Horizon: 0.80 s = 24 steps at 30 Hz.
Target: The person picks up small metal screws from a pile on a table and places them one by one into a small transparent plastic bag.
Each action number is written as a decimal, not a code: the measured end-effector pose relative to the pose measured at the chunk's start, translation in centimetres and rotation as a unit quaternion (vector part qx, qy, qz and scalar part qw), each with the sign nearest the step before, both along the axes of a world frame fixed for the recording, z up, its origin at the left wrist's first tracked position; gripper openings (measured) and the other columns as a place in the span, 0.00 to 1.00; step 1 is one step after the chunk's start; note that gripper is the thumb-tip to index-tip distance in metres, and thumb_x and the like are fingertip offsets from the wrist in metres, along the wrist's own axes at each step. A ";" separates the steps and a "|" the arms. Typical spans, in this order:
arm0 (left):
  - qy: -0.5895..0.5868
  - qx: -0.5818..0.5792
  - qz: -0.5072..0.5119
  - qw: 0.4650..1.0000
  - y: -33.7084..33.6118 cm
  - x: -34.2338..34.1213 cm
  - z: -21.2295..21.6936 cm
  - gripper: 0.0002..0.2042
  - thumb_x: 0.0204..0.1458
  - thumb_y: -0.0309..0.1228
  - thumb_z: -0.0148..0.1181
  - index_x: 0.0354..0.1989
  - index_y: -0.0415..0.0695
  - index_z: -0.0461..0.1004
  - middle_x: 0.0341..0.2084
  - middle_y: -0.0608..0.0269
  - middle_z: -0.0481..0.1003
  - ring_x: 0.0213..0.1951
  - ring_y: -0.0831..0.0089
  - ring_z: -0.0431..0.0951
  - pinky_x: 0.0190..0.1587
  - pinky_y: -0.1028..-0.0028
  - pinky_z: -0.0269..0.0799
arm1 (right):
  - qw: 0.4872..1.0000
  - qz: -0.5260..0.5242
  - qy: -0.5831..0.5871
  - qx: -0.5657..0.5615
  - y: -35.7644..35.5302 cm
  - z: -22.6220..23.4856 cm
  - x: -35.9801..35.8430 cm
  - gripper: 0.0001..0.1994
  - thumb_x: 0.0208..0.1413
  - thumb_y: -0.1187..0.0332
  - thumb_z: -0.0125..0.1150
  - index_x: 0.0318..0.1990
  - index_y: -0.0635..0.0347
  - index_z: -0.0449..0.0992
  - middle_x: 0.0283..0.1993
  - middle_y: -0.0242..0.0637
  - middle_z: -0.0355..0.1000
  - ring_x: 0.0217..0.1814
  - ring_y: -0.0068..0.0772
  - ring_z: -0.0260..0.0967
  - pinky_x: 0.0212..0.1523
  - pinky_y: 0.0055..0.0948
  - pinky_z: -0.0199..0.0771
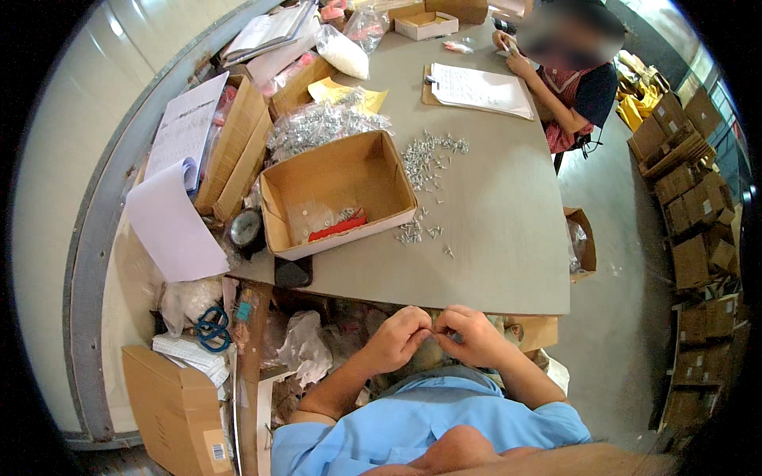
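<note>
My left hand and my right hand meet fingertip to fingertip just off the table's near edge. Both are pinched closed, and whatever they hold is too small to make out. Beyond them on the grey table lie loose silvery screws, with a few more scattered closer. Left of the screws stands an open cardboard box holding a red item, a clear bag and some small metal parts. A heap of clear bags filled with metal parts rests behind the box.
A clipboard with papers lies farther back. Across the table a person works with both hands raised. A black phone-like object sits at the near left edge, by a round dark object. Stacked cartons line the right side.
</note>
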<state>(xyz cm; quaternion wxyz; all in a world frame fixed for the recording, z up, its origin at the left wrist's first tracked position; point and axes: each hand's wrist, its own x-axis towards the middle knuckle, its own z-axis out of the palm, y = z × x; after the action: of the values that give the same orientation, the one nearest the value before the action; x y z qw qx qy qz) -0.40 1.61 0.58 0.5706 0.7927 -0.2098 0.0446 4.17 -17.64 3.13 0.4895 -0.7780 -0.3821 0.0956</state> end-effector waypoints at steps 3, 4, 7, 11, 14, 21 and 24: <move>-0.006 0.018 -0.014 1.000 0.3 0.6 0.9 0.02 0.53 0.23 0.53 0.32 0.39 0.67 0.29 0.53 0.69 0.32 0.56 0.70 0.37 0.67 0.68 | 1.000 0.004 -0.006 0.014 -0.1 0.3 0.3 0.05 0.45 0.77 0.61 0.29 0.62 0.70 0.28 0.41 0.68 0.31 0.42 0.68 0.31 0.35 0.69; -0.007 0.030 -0.010 0.999 0.7 0.9 1.4 0.03 0.52 0.23 0.53 0.33 0.39 0.67 0.30 0.52 0.69 0.32 0.54 0.70 0.37 0.66 0.67 | 1.000 0.005 -0.014 0.018 -0.2 0.4 0.4 0.05 0.45 0.78 0.59 0.29 0.63 0.69 0.28 0.40 0.67 0.30 0.39 0.68 0.30 0.34 0.69; -0.050 0.070 0.012 0.996 1.9 2.8 3.2 0.03 0.53 0.23 0.53 0.33 0.39 0.67 0.28 0.52 0.69 0.31 0.53 0.69 0.35 0.66 0.67 | 0.998 -0.038 0.007 0.047 -0.5 0.6 0.8 0.05 0.44 0.79 0.58 0.28 0.63 0.68 0.26 0.38 0.66 0.28 0.36 0.66 0.29 0.30 0.67; -0.058 0.095 0.160 0.981 5.9 7.2 7.1 0.05 0.56 0.27 0.53 0.31 0.39 0.68 0.23 0.61 0.68 0.28 0.70 0.68 0.32 0.74 0.65 | 0.993 -0.100 0.049 0.047 -1.9 0.3 1.3 0.06 0.44 0.78 0.60 0.28 0.62 0.68 0.28 0.41 0.67 0.30 0.42 0.67 0.31 0.33 0.69; -0.046 0.059 0.197 0.978 8.3 10.2 9.8 0.05 0.57 0.28 0.53 0.31 0.40 0.69 0.22 0.69 0.66 0.26 0.80 0.64 0.30 0.79 0.63 | 0.991 -0.121 0.034 0.053 -2.7 -0.8 1.7 0.07 0.45 0.76 0.62 0.31 0.62 0.70 0.31 0.40 0.67 0.33 0.39 0.68 0.33 0.33 0.69; -0.023 0.088 0.028 0.995 2.5 8.7 10.2 0.06 0.56 0.28 0.54 0.31 0.38 0.69 0.23 0.66 0.67 0.27 0.78 0.66 0.30 0.77 0.63 | 0.957 -0.217 -0.090 0.167 0.2 3.3 2.9 0.11 0.45 0.74 0.63 0.38 0.62 0.71 0.36 0.38 0.68 0.36 0.37 0.65 0.37 0.31 0.66; -0.007 0.100 -0.034 0.994 0.1 7.5 10.0 0.06 0.55 0.28 0.54 0.31 0.38 0.69 0.24 0.62 0.68 0.27 0.74 0.67 0.30 0.75 0.64 | 0.970 -0.162 -0.078 0.165 0.1 3.4 3.6 0.09 0.46 0.73 0.63 0.35 0.62 0.72 0.36 0.40 0.69 0.39 0.43 0.67 0.38 0.36 0.67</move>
<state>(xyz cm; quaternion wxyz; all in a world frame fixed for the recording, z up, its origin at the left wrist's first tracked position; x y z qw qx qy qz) 7.14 1.67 10.63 0.4884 0.8379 -0.2436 0.0096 7.82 -17.53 6.54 0.5887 -0.7430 -0.2986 -0.1103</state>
